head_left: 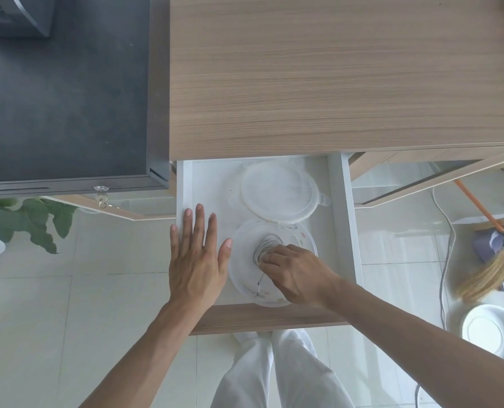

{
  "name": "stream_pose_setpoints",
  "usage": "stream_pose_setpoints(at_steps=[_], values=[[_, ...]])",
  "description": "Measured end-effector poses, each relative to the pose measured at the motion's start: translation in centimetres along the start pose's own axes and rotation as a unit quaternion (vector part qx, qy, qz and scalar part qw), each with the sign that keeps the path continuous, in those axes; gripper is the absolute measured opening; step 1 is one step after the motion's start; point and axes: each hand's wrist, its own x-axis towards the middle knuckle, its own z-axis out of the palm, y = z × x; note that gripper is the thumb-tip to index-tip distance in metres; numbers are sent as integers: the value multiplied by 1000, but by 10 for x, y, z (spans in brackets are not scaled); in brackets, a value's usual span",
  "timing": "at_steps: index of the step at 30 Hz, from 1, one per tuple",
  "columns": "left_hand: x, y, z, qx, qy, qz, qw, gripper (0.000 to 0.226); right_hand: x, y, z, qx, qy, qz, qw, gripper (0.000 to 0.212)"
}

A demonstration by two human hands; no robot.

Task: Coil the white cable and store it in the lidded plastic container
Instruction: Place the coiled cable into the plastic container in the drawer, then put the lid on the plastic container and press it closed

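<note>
A round clear plastic container (240, 278) sits in the near half of an open white drawer (337, 201). Inside it lies the coiled white cable (267, 242), with a loose end trailing toward the near rim. My right hand (296, 272) reaches into the container, its fingertips closed on the coil. My left hand (199, 257) lies flat and spread over the drawer's left side, its thumb touching the container's left rim. The round translucent lid (277, 188) rests in the drawer just behind the container.
A wooden desk top (333, 78) spans above the drawer. A dark cabinet (62, 89) with a key stands left, a green plant (30, 219) below it. A broom (492, 254), a floor cable and a white round object (492, 331) lie right.
</note>
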Motion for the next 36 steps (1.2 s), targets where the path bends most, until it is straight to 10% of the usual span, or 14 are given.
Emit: stream_pose_setpoints(at_steps=[17,23,30,36], values=[[60,10,-20,-112,-73,24,991,67,-43,6,-53,65,246,206,945,23],[87,24,-30,-83,-135,1,987,67,-27,13,-48,103,198,364,904,38],[116,43,-25,-229,-190,-89,950,51,11,37,-59,328,94,536,772,65],[111,46,-28,-276,-171,-102,940,64,14,41,-60,335,94,543,764,58]])
